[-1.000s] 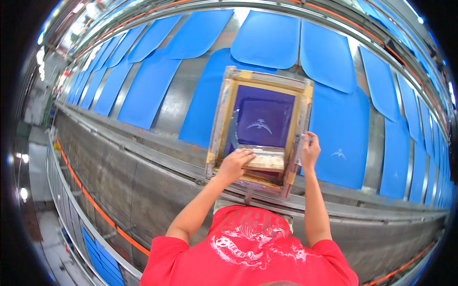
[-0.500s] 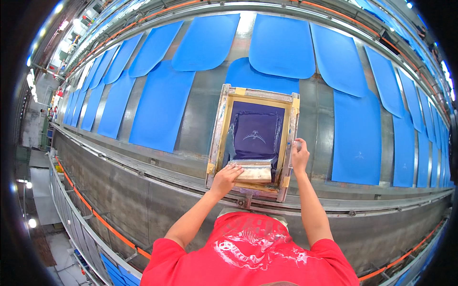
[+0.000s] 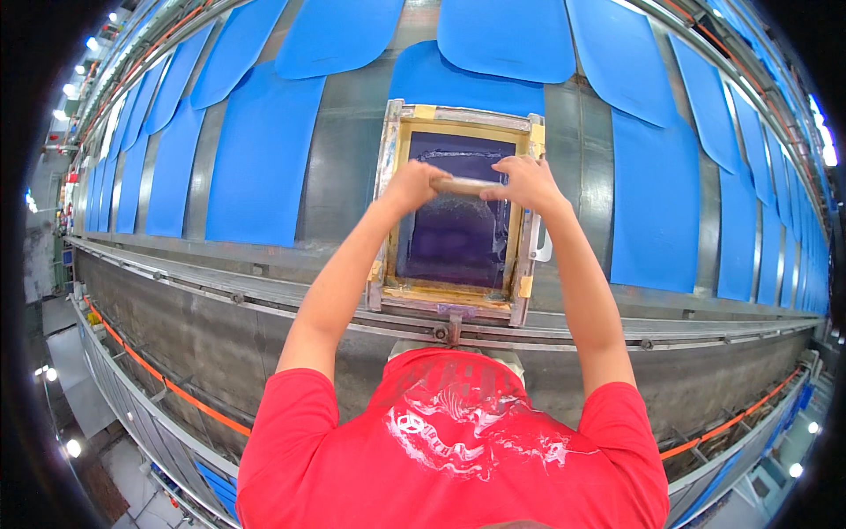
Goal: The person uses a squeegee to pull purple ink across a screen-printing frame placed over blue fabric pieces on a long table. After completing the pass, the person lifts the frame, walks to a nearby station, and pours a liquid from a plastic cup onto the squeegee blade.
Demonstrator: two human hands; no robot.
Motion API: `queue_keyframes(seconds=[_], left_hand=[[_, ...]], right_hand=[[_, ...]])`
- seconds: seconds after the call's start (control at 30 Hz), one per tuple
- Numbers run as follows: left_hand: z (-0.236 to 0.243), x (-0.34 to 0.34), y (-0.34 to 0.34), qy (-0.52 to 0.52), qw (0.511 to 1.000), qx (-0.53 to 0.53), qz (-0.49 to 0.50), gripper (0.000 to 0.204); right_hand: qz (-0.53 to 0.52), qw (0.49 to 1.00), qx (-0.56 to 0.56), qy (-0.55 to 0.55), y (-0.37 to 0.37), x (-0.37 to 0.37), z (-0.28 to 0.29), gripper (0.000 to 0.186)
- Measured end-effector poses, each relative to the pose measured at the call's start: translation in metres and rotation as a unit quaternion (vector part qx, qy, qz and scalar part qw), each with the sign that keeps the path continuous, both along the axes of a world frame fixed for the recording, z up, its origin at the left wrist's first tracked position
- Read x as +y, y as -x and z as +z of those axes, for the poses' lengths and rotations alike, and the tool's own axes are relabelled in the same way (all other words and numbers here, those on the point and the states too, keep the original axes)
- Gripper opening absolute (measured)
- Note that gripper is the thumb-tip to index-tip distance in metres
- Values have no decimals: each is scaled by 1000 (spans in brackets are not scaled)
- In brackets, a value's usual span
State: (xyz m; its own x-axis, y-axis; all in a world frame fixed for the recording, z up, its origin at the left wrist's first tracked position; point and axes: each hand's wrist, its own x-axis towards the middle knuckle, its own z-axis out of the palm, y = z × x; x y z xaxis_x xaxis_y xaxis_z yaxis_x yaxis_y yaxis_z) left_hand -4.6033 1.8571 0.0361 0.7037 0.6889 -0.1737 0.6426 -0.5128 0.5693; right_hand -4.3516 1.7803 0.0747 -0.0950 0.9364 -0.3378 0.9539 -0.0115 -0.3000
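Note:
A screen-printing frame (image 3: 535,225), with wooden sides and yellow tape at the corners, lies on the long metal table. Its dark purple mesh (image 3: 449,251) shows wet-looking streaks. Across the far half of the mesh is a pale squeegee (image 3: 467,186), its lower edge hard to make out. My left hand (image 3: 414,187) closes on the squeegee's left end, while my right hand (image 3: 526,183) grips the right end. Beneath the frame lies a blue sheet (image 3: 467,81), its far part sticking out. A white handle (image 3: 544,245) projects from the frame's right side.
Several blue rounded sheets (image 3: 654,207) lie in two overlapping rows on the metal table (image 3: 339,172). A metal rail (image 3: 291,298) runs along the near edge. Orange pipes (image 3: 207,410) line the lower side of the scene.
My right hand has left the frame's right side and taken hold of the squeegee. My left hand and the squeegee have moved from the near end to the far half of the mesh.

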Motion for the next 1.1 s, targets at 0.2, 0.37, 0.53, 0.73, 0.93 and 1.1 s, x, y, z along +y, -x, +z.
queue_keyframes(seconds=[0.2,0.37,0.53,0.73,0.93,1.1], left_hand=[[-46,-27,7,-103,988,-105,53,36],[-50,-120,53,-141,988,-67,1,36],[-37,-71,36,-63,992,-106,22,42],[-44,5,-15,-92,990,-103,41,34],[-43,-106,41,-126,988,-89,30,36],[-34,-60,22,-62,990,-124,31,37]], right_hand=[[-26,987,13,-161,31,-37,-69,49],[-49,982,97,-156,71,-139,-62,51],[-45,969,96,-224,46,-95,-60,41],[-107,948,159,-255,14,-24,-92,40],[-106,958,179,-196,67,-132,-79,50],[-83,951,183,-234,38,-93,-61,40]])
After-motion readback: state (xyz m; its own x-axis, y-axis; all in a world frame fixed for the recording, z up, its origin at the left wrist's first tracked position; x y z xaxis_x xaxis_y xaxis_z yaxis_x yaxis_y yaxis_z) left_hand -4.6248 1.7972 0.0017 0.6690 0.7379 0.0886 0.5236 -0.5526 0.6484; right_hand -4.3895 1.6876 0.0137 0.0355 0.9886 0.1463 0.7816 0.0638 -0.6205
